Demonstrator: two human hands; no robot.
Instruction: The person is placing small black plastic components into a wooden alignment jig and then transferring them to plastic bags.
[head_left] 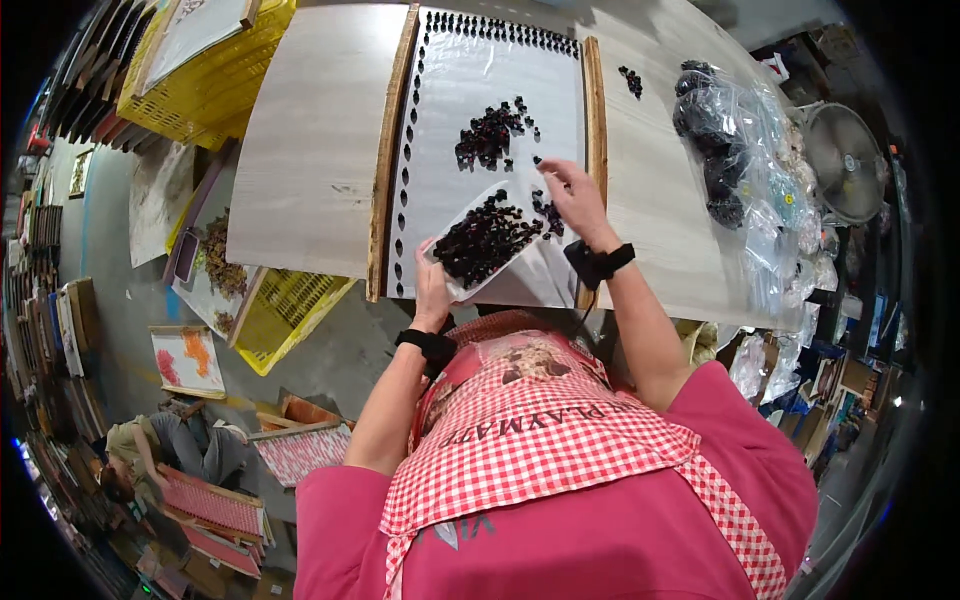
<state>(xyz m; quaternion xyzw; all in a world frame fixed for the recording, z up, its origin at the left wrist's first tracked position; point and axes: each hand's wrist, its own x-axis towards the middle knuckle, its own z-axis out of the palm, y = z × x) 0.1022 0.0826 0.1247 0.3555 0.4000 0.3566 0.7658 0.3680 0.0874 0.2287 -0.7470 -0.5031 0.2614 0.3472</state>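
A white sheet in a wood-edged frame [560,80] lies in front of me, with rows of small dark, flower-like pieces [500,32] along its far and left edges. A loose heap of these pieces [487,137] lies mid-sheet. My left hand [432,292] is closed on the left edge of a shallow white tray [462,292], which sits tilted over the near part of the sheet and carries many dark pieces. Beyond the tray's right side, my right hand [578,203] pinches a small dark piece [538,160] at its fingertips. Some loose pieces [545,212] lie below that hand.
Clear plastic bags with dark contents [722,150] lie at the table's right, near a round fan [843,162]. A small dark cluster [631,82] lies right of the frame. Yellow crates [300,310] stand left. Another person [160,450] works at the lower left.
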